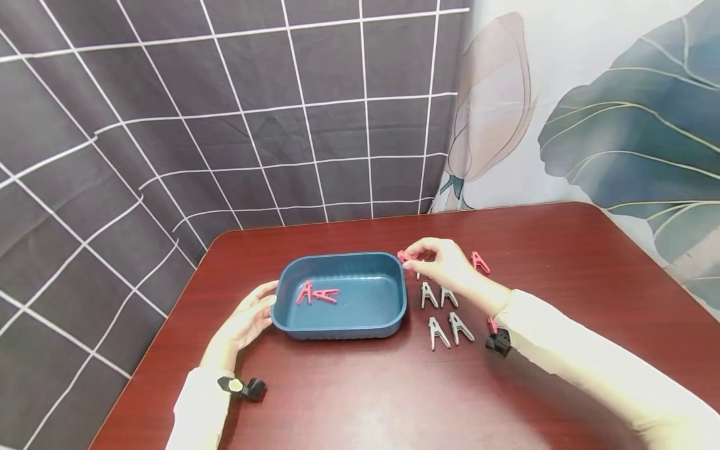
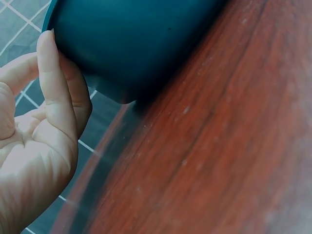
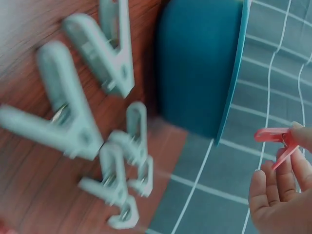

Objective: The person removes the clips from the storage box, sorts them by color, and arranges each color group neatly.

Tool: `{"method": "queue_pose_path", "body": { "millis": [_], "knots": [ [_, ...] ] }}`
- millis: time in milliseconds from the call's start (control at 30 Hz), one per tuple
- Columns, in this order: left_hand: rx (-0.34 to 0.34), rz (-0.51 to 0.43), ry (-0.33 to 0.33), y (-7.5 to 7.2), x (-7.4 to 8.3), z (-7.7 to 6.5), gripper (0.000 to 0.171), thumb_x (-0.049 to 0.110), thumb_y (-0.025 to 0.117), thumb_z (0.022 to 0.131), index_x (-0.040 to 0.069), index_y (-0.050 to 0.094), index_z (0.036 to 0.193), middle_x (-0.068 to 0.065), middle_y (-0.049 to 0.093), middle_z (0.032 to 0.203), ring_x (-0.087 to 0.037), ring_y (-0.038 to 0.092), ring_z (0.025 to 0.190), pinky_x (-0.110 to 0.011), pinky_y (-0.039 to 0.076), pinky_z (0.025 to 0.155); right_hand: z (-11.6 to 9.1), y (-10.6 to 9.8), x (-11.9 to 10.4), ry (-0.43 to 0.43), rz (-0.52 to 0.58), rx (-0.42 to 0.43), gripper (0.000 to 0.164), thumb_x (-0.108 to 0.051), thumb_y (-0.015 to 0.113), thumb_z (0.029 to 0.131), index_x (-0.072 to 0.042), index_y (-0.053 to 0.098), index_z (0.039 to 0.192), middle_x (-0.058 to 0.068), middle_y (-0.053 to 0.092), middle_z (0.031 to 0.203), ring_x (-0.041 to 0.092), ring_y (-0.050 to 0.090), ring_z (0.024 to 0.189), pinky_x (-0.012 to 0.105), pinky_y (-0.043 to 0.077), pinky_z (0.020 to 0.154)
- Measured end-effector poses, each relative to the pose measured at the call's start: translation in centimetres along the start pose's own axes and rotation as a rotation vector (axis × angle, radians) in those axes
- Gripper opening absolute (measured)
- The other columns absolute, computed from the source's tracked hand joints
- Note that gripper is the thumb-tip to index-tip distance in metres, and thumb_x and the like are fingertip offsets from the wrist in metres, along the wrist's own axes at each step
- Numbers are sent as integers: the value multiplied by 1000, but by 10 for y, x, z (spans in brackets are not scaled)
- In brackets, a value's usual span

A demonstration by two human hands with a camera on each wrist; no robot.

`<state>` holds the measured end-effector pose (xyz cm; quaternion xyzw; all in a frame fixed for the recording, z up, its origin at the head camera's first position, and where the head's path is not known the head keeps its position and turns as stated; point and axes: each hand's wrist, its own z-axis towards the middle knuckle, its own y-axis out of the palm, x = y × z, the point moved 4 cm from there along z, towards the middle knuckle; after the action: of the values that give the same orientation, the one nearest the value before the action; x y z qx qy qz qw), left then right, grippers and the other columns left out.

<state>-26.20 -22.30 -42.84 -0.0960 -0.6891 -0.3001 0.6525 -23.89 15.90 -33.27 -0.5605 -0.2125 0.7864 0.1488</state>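
Observation:
My right hand (image 1: pixel 444 262) pinches a red clothespin (image 3: pixel 285 141) between thumb and fingers, over the right end of a blue plastic bin (image 1: pixel 337 332). In the right wrist view the clothespin's legs spread away from the fingertips, above the level of the rim. Two red clothespins (image 1: pixel 325 295) lie in the left part of the bin. At the bin's left end my left hand (image 1: pixel 247 319) rests its fairly straight fingers (image 2: pixel 51 63) against the wall near the rim. Several grey clothespins (image 1: pixel 439 333) lie on the table right of the bin, partly below my right hand.
Another red clothespin (image 1: pixel 479 262) lies beyond my right wrist, and a further red one (image 1: pixel 492 325) shows partly beside the right wrist's camera. The dark red table (image 1: pixel 349 400) meets a grey grid-patterned curtain (image 1: pixel 332 131) at the back and left.

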Motion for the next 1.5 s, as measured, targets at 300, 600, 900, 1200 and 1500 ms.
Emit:
{"method": "queue_pose_path", "body": {
  "millis": [300,600,900,1200,1500],
  "knots": [
    [-9,48,-6,-2,3,1,37,-2,31,101,17,44,129,1,66,110,-10,65,97,-25,55,80,-10,-45,31,97,-50,35,24,-10,71,83,4,68,103,16,71,92,0,59,67,17,45,57],
    [16,4,-48,7,17,0,39,-8,28,99,15,46,125,0,66,104,-11,66,91,-25,55,76,-15,-76,62,130,-105,53,27,-13,69,86,5,67,106,18,70,89,1,55,60,20,44,51],
    [40,36,-82,6,15,-3,38,-6,31,99,17,47,124,1,67,105,-11,66,92,-26,55,78,-20,-94,89,214,-121,50,32,-15,69,86,8,64,109,15,70,88,13,61,66,27,54,61],
    [55,167,-94,-5,10,-3,34,0,37,100,19,46,126,2,66,108,-10,65,94,-27,55,79,-22,-109,111,291,-99,-2,37,-10,67,88,14,58,114,14,69,88,10,61,67,20,53,61],
    [67,171,-119,0,13,-1,35,-2,34,100,19,45,125,3,65,105,-10,65,91,-27,55,78,-27,-120,141,395,-42,-33,44,-13,63,91,20,51,118,14,68,87,8,61,69,22,55,64]
  ]
}}
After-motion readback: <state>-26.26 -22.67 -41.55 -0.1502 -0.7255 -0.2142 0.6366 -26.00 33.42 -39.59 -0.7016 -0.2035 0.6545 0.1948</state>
